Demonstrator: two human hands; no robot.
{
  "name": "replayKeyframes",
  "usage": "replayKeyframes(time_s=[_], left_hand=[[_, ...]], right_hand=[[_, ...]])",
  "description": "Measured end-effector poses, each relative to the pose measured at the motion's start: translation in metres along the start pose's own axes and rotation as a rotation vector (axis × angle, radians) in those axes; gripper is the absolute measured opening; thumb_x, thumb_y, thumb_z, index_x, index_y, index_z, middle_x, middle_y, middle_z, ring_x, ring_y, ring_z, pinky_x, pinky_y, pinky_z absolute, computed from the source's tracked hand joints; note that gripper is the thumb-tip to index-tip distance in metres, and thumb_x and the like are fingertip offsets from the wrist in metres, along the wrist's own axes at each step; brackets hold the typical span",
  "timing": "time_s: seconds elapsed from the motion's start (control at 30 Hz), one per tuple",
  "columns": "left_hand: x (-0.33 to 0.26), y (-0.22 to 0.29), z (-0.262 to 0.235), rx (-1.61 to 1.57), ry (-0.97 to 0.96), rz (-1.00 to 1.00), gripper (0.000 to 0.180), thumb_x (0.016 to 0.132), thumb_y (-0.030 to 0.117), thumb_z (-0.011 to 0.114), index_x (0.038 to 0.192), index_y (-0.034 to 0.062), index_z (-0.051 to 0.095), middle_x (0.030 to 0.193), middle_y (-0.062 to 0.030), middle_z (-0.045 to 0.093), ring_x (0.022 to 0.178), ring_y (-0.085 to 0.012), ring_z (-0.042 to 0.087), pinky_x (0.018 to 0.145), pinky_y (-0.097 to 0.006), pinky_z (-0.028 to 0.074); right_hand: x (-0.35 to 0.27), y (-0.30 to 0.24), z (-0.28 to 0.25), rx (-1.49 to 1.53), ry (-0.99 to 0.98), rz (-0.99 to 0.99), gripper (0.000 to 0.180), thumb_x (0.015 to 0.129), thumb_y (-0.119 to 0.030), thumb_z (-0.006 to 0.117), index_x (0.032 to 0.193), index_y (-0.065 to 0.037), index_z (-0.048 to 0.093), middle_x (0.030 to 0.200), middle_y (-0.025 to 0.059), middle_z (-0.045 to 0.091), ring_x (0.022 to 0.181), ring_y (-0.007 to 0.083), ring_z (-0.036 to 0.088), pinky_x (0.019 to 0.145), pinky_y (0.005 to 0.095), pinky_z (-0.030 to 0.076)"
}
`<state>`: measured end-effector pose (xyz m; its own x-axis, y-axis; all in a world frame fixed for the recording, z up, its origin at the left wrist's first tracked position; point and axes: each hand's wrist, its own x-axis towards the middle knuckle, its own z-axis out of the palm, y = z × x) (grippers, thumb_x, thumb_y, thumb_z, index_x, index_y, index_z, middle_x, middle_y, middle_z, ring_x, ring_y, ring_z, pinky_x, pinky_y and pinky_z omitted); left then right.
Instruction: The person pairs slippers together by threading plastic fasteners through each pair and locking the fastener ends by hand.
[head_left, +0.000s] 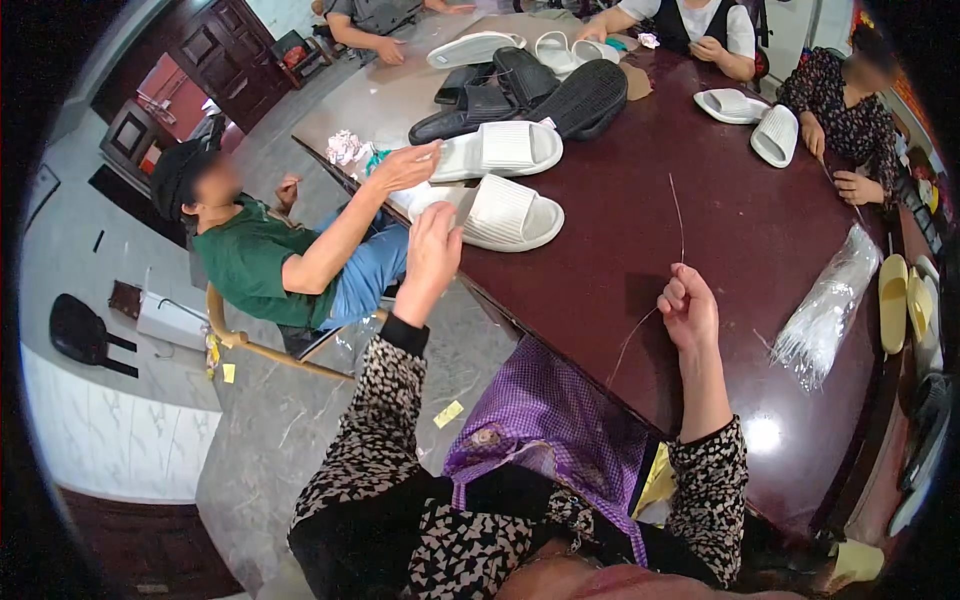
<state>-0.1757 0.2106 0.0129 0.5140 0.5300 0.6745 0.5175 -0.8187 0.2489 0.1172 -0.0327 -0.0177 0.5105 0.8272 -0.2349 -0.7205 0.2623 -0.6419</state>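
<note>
My left hand point(432, 254) is at the heel of a white slide slipper point(508, 216), its fingers curled over the heel end and partly hiding it. A second white slipper point(500, 150) lies just beyond, with the hand point(405, 168) of a co-worker in green at its heel. My right hand point(690, 305) is closed above the table, pinching a thin, bendy strand point(680, 220). One end of the strand sticks up past my fingers; the other hangs down toward the table edge. To the right lies a bundle of clear, thin strands point(825, 308).
Several black slippers point(590, 98) are piled beyond the white pair on the dark red table point(600, 290). Another white pair point(773, 135) lies far right, near a person in a patterned top. Yellow slippers point(893, 303) line the right edge. Co-workers sit around; a purple checked cloth point(540, 410) covers my lap.
</note>
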Motion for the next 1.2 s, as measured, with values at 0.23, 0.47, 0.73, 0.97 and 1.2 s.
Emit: replayKeyframes(time_s=[0.23, 0.47, 0.73, 0.97, 1.2], left_hand=[[0.043, -0.069, 0.044, 0.099, -0.155, 0.121, 0.047, 0.067, 0.006, 0.064, 0.111, -0.0026, 0.052, 0.111, -0.0208, 0.055, 0.107, -0.0384, 0.05, 0.091, -0.042, 0.041], [0.093, -0.076, 0.09, -0.356, -0.466, -0.021, 0.044, 0.075, 0.017, 0.064, 0.114, 0.0006, 0.052, 0.108, -0.0246, 0.058, 0.101, -0.0396, 0.055, 0.085, -0.04, 0.045], [0.103, -0.003, 0.108, -0.378, -0.497, -0.153, 0.028, 0.077, 0.019, 0.062, 0.1, 0.0021, 0.062, 0.096, -0.0227, 0.063, 0.091, -0.0372, 0.06, 0.078, -0.039, 0.048], [0.071, 0.078, 0.125, -0.679, -0.457, -0.129, 0.032, 0.075, 0.018, 0.059, 0.094, -0.0068, 0.061, 0.09, -0.0236, 0.064, 0.085, -0.0326, 0.062, 0.076, -0.037, 0.048], [0.054, 0.17, 0.121, -0.438, -0.566, -0.281, 0.03, 0.079, 0.022, 0.06, 0.084, -0.008, 0.059, 0.079, -0.018, 0.064, 0.074, -0.0255, 0.062, 0.066, -0.035, 0.048]], right_hand=[[-0.001, -0.001, 0.001, 0.003, -0.011, -0.015, 0.013, 0.091, -0.015, 0.05, 0.093, -0.003, 0.053, 0.061, -0.002, 0.041, 0.05, 0.0089, 0.036, 0.049, 0.0256, 0.035], [-0.004, -0.004, 0.007, -0.013, 0.034, -0.047, 0.012, 0.088, -0.016, 0.054, 0.09, -0.004, 0.055, 0.058, -0.0028, 0.04, 0.048, 0.0085, 0.035, 0.048, 0.0246, 0.033], [-0.001, -0.011, 0.001, -0.003, 0.034, -0.06, 0.012, 0.088, -0.016, 0.054, 0.091, -0.004, 0.056, 0.059, -0.0025, 0.042, 0.047, 0.0085, 0.036, 0.047, 0.0251, 0.035], [-0.007, -0.012, 0.004, -0.023, -0.058, -0.137, 0.014, 0.088, -0.017, 0.054, 0.092, -0.004, 0.056, 0.058, -0.0024, 0.042, 0.048, 0.0079, 0.038, 0.047, 0.0252, 0.037], [-0.013, -0.019, 0.006, -0.056, -0.08, -0.183, 0.012, 0.091, -0.011, 0.049, 0.092, 0.0, 0.054, 0.06, -0.0015, 0.042, 0.049, 0.0084, 0.038, 0.047, 0.0253, 0.037]])
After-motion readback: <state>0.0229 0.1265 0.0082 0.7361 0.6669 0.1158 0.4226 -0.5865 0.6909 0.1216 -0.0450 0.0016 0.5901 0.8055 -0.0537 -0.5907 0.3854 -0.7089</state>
